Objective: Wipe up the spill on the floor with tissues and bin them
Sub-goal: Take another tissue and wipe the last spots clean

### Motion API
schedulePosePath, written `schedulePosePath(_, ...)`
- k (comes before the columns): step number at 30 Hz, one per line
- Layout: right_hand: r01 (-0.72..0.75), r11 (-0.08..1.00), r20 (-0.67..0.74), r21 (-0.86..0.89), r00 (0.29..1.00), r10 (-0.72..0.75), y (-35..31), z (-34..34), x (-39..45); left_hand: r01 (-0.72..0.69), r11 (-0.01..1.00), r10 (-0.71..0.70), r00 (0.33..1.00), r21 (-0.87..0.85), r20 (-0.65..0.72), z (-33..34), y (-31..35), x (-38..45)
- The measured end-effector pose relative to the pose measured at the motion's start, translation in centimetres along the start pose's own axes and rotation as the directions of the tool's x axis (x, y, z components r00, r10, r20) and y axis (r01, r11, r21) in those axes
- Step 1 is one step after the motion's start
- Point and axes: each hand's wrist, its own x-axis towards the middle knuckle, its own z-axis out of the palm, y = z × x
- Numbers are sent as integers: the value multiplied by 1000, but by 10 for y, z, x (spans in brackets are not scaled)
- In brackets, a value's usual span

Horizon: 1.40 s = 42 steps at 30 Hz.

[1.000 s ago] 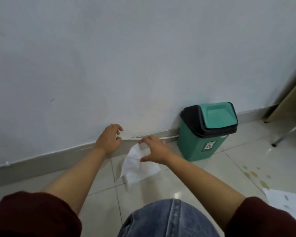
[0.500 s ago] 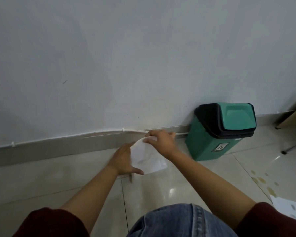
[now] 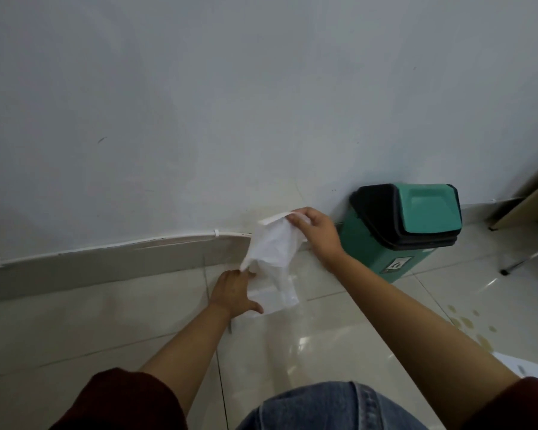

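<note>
I have the thin white paper tissue [image 3: 272, 262] pinched at its top by my right hand [image 3: 316, 234] and its lower edge by my left hand [image 3: 235, 291], above the glossy tiled floor [image 3: 323, 346]. Stretched like this it could tear. The yellowish spill drops [image 3: 466, 324] lie well apart, right of the green swing-lid plastic bin [image 3: 398, 231].

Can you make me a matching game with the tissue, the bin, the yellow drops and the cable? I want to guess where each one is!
Things:
1. tissue
2. bin
3. yellow drops
4. white cable

Places:
A. standing against the wall
B. running along the top of the skirting board
C. held between both hands
D. spotted on the floor tiles at the right

Pairs: 1-C, 2-A, 3-D, 4-B
</note>
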Motion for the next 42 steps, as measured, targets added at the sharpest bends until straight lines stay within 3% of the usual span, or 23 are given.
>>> schedulePosePath(4, 18, 994, -92, 106, 996, -8, -7, -20, 13, -17, 997, 17, 1000, -73, -2, 2, 0, -3)
schedulePosePath(7, 57, 994, -96, 98, 994, -48, -16, -40, 15, -17, 960, -8, 996, -279, -87, 0, 6, -5)
schedulePosePath(9, 74, 996, -66, 53, 995, -71, -22, -51, 16, -30, 866, -63, 984, -500, -167, -3, 14, -3)
schedulePosePath(11, 73, 997, -45, 19, 996, -72, -26, -61, 16, -53, 690, -133, 971, -722, -198, -12, 31, 5)
schedulePosePath(14, 73, 996, -60, 41, 996, -71, -35, -80, 16, 34, 411, -214, 975, -911, -61, -33, 73, 19)
schedulePosePath(17, 60, 995, -50, 76, 997, -57, -44, -102, 13, 235, 355, -106, 972, -905, 211, -46, 114, 28)
schedulePosePath(20, 49, 993, -37, 111, 998, -45, -52, -128, 9, 411, 233, 52, 900, -881, 434, -49, 145, 31)
schedulePosePath(23, 37, 996, -58, 81, 998, -33, -55, -161, 2, 438, 158, 208, 861, -885, 463, -48, 175, 30)
schedulePosePath(27, 18, 999, -136, -52, 990, -25, -48, -212, -11, 369, 24, 270, 893, -929, 361, -45, 216, 30)
schedulePosePath(34, -50, 992, -283, -114, 959, 16, -13, -304, -40, 206, 176, 188, 953, -963, 238, -31, 293, 40)
schedulePosePath(40, -101, 987, -411, -122, 911, 43, 36, -370, -70, 123, 529, 174, 953, -839, 249, -12, 367, 51)
schedulePosePath(42, -134, 980, -433, -144, 899, 60, 57, -390, -78, 125, 595, 175, 944, -794, 280, -4, 393, 58)
